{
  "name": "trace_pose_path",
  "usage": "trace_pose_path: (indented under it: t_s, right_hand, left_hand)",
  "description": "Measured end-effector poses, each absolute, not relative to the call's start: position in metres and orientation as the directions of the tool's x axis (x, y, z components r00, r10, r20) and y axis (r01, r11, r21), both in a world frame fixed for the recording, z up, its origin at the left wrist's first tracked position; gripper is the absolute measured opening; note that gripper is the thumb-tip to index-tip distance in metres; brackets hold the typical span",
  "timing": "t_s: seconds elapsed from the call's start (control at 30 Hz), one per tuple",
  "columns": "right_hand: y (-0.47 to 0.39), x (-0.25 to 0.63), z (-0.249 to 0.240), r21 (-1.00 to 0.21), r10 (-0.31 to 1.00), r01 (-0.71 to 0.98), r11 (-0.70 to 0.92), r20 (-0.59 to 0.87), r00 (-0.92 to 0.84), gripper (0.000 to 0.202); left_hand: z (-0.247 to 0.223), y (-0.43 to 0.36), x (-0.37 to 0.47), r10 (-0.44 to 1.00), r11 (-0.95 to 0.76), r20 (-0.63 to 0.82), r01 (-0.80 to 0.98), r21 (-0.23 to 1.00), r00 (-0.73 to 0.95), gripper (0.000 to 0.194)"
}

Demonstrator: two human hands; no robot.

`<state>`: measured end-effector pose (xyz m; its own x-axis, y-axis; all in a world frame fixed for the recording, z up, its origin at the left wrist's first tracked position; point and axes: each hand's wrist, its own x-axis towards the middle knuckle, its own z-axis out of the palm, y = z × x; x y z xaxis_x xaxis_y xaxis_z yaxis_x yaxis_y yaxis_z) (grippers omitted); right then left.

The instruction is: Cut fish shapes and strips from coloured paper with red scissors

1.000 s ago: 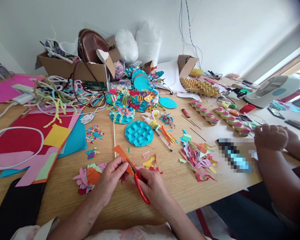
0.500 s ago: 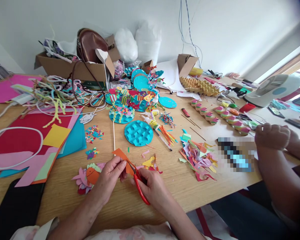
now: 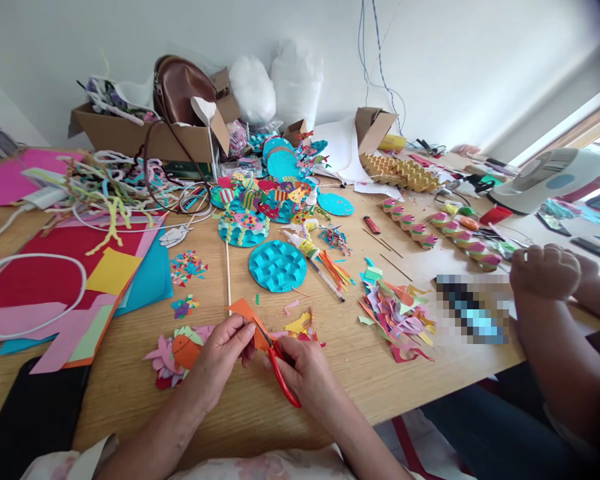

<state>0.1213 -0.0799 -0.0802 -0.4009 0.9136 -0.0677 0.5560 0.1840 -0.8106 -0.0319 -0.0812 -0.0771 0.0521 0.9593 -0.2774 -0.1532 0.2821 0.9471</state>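
My left hand (image 3: 230,343) pinches a piece of orange paper (image 3: 246,311) between thumb and fingers. Wrapped round the handles of red scissors (image 3: 284,380) is my right hand (image 3: 303,367), and the blades lie at the orange paper, close to my left fingertips. An orange paper fish shape (image 3: 185,351) rests on a pile of pink and green cutouts just left of my left hand. Yellow paper scraps (image 3: 300,325) lie beyond my right hand. Farther back is a round turquoise piece (image 3: 277,266) with a folded, wavy surface.
Coloured paper sheets (image 3: 25,267) and a white cable are on the left. Paper strips (image 3: 397,317) are heaped right of my hands. A cardboard box (image 3: 140,143) and finished-looking fish decorations stand behind. Another person's arm (image 3: 555,313) rests at the right edge.
The orange paper has shifted very slightly to the right in my left hand. The scissor blades look closer together than before.
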Motion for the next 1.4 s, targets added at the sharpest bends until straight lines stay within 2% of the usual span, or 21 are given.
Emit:
trace_pose_path:
  t_s: [0.3,0.6,0.87,1.07,1.4]
  right_hand:
    - [-0.0797,0.1209,-0.0794,-0.783,0.913,0.597,0.173,-0.100,-0.397,0.026]
    - [-0.0791,0.1198,-0.0764,-0.796,0.916,0.584,0.159,-0.101,-0.388,0.024]
    - [-0.0803,0.1201,-0.0774,-0.799,0.914,0.577,0.167,-0.093,-0.394,0.026]
    - [-0.0802,0.1219,-0.0790,-0.795,0.912,0.572,0.202,-0.060,-0.406,0.027]
    - [-0.0794,0.1207,-0.0807,-0.782,0.917,0.598,0.178,-0.089,-0.388,0.027]
  left_hand:
    - [-0.0753,-0.0789,-0.0321,0.963,0.250,-0.265,-0.211,0.945,-0.046,0.024]
    - [-0.0748,-0.0790,-0.0311,0.956,0.291,-0.292,-0.150,0.945,0.014,0.024]
    - [-0.0769,-0.0788,-0.0318,0.949,0.313,-0.313,-0.217,0.924,0.035,0.023]
    - [-0.0734,-0.0799,-0.0311,0.943,0.328,-0.333,-0.222,0.918,0.014,0.023]
    - [-0.0725,-0.0795,-0.0314,0.949,0.285,-0.310,-0.283,0.916,-0.048,0.018]
